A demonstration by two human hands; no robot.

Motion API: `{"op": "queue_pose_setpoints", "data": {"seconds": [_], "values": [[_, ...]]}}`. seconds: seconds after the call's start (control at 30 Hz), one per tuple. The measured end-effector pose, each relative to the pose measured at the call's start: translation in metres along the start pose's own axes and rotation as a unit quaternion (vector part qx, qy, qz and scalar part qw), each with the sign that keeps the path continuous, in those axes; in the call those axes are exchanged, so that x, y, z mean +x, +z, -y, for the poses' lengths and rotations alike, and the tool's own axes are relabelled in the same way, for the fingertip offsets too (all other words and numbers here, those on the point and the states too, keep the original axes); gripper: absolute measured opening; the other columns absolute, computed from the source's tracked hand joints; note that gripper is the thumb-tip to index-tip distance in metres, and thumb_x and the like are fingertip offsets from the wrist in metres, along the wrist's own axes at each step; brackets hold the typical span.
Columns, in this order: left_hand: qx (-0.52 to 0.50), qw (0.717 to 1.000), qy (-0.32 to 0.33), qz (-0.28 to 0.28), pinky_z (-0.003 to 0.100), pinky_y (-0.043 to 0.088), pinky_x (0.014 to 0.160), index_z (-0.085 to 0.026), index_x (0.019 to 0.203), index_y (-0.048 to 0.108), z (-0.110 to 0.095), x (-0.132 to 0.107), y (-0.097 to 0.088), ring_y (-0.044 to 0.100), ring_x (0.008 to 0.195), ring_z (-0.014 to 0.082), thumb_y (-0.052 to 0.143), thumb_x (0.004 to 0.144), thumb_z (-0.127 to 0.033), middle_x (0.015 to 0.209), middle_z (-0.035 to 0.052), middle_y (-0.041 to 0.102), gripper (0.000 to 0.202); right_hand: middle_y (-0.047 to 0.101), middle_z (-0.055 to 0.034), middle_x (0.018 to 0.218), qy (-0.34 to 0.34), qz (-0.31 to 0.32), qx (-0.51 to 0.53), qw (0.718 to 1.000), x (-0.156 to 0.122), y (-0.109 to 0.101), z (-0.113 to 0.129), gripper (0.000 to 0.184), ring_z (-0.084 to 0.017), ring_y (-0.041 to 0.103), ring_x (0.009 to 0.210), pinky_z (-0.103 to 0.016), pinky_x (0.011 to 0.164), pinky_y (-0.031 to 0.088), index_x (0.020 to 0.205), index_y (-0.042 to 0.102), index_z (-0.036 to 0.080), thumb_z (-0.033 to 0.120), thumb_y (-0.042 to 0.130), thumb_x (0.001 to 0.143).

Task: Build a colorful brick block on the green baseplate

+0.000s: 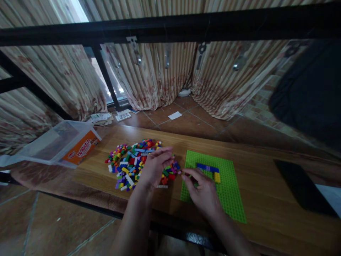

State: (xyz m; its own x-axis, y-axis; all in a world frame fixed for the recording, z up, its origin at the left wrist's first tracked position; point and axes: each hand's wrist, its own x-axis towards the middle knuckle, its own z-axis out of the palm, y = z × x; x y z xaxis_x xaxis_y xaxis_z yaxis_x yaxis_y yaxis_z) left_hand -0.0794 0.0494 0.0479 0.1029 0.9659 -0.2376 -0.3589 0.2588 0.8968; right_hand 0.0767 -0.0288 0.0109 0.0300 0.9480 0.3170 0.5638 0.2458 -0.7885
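My left hand (157, 166) hovers over the right part of a pile of toy building bricks (130, 165), palm turned to the right and fingers stretched out. Nothing shows in it. At the left edge of a green baseplate (231, 195), my right hand (202, 188) has thumb and forefinger brought together beside the pile. What lies in that pinch is too small to make out. On the baseplate, a row of blue bricks (204, 167) with a purple part meets a yellow brick (217, 177) at its right end. My right hand covers the plate's lower left part.
A clear plastic box (50, 145) with an orange label stands at the wooden table's (261, 185) left end. To the right lie a dark flat panel (301, 186) and a pale sheet (330, 197). A black metal bar (170, 30) with hooks crosses above, before striped curtains.
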Motion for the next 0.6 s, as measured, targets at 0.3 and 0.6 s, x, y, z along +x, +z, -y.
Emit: {"op": "queue_pose_setpoints", "data": {"seconds": [0.3, 0.6], "values": [[-0.032, 0.994, -0.025, 0.103, 0.024, 0.048, 0.080, -0.019, 0.088, 0.077, 0.017, -0.029, 0.017, 0.062, 0.087, 0.0136, 0.082, 0.058, -0.015, 0.093, 0.0026, 0.072, 0.031, 0.068, -0.0016, 0.088, 0.042, -0.086, 0.139, 0.986, 0.005, -0.006, 0.006, 0.023, -0.014, 0.062, 0.076, -0.027, 0.070, 0.052, 0.103, 0.067, 0.024, 0.034, 0.067, 0.083], [-0.012, 0.995, -0.014, 0.100, 0.024, 0.050, 0.078, -0.019, 0.088, 0.076, 0.017, -0.029, 0.018, 0.063, 0.090, 0.0152, 0.078, 0.058, -0.013, 0.095, 0.0036, 0.072, 0.031, 0.066, -0.0009, 0.088, 0.021, -0.064, 0.103, 0.992, 0.003, -0.008, 0.005, 0.021, -0.013, 0.060, 0.074, -0.027, 0.070, 0.050, 0.105, 0.066, 0.024, 0.028, 0.065, 0.084]]}}
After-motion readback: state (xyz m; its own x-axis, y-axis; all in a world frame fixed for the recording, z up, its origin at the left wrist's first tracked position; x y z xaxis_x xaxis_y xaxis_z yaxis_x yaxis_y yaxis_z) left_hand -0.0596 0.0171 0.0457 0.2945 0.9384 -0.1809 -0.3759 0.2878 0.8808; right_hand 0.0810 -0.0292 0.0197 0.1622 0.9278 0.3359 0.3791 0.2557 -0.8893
